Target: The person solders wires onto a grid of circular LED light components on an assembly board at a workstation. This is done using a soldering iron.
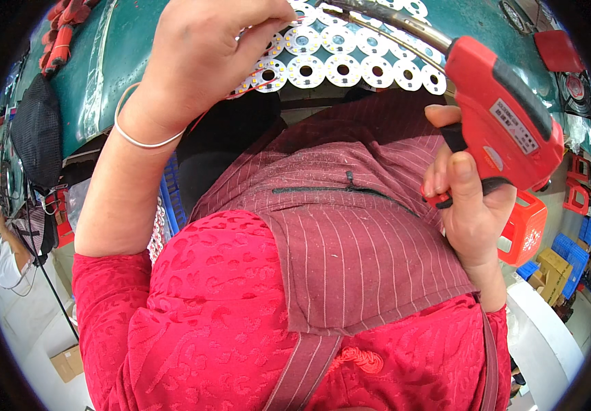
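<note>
At the top of the head view, my left hand [203,58] is closed in a pinch above the near rows of round white LED boards [294,71]. A thin red wire [199,120] trails from under that hand past my wrist, and its pinched end is hard to make out. My right hand [470,205] grips a red and black soldering gun [480,82] by its handle, thumb and fingers wrapped round it. The gun's metal barrel [419,29] reaches left over the boards, with its tip close to my left fingertips. Many boards have dark centre holes and small yellow LEDs.
The boards lie on a green tabletop [131,41]. Bundles of red wire [63,42] lie at the far left, beside a black mesh object [35,133]. Right of me stand a red plastic stool [525,229] and blue crates [575,257]. Another person [9,266] is at the left edge.
</note>
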Demonstrator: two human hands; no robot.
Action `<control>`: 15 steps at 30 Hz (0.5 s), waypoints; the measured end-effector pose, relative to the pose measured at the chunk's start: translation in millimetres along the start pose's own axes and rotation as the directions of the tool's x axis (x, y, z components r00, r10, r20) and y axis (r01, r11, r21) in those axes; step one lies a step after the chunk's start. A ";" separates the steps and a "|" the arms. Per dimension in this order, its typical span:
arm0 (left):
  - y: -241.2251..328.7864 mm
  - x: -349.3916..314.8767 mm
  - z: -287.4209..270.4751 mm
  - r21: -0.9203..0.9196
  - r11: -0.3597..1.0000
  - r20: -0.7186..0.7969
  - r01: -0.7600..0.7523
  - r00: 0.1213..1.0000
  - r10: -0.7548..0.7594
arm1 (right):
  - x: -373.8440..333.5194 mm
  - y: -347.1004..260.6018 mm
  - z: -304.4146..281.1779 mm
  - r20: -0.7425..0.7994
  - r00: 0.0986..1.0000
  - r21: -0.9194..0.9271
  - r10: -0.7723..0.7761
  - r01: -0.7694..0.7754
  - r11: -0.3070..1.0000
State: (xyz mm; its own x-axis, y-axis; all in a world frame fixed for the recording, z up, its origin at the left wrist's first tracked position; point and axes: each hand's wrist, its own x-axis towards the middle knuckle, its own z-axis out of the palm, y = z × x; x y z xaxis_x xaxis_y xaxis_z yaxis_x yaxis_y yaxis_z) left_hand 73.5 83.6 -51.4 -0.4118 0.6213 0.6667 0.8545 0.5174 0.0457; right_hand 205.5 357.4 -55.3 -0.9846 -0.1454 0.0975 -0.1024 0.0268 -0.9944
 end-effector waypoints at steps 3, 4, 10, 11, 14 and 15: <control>4.6 0.5 -3.1 -0.032 0.999 -0.097 -0.014 0.995 0.011 | -1.1 -0.8 -0.5 -0.007 1.000 -0.008 0.005 -0.005 1.000; 5.8 -1.1 -6.0 -0.013 1.000 -0.085 -0.006 0.996 0.004 | -1.4 -1.2 -0.7 -0.003 1.000 -0.014 -0.003 0.003 1.000; 15.6 -4.3 -9.9 0.002 1.000 -0.095 0.002 0.996 -0.002 | -4.0 -3.2 0.0 0.004 1.000 -0.009 -0.005 0.005 1.000; 17.3 -3.7 -9.7 0.033 0.999 -0.088 -0.007 0.996 0.010 | -4.3 -3.9 -0.2 0.016 1.000 -0.025 0.010 -0.010 1.000; 18.0 -7.5 -9.4 0.046 0.999 -0.015 -0.004 1.000 0.005 | -5.4 -3.9 3.5 -0.053 0.999 0.052 0.003 -0.001 0.999; 17.7 -8.1 -9.8 0.046 0.999 -0.015 -0.004 1.000 0.005 | -6.4 -4.6 3.3 -0.053 0.999 0.052 0.004 -0.001 0.999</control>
State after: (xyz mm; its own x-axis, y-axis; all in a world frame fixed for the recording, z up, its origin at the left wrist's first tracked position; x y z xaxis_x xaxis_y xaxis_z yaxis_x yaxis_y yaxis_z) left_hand 95.1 81.9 -48.6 -0.4031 0.6147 0.6780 0.8408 0.5413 0.0091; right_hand 212.8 354.9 -51.4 -0.9911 -0.0927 0.0956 -0.0937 -0.0242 -0.9953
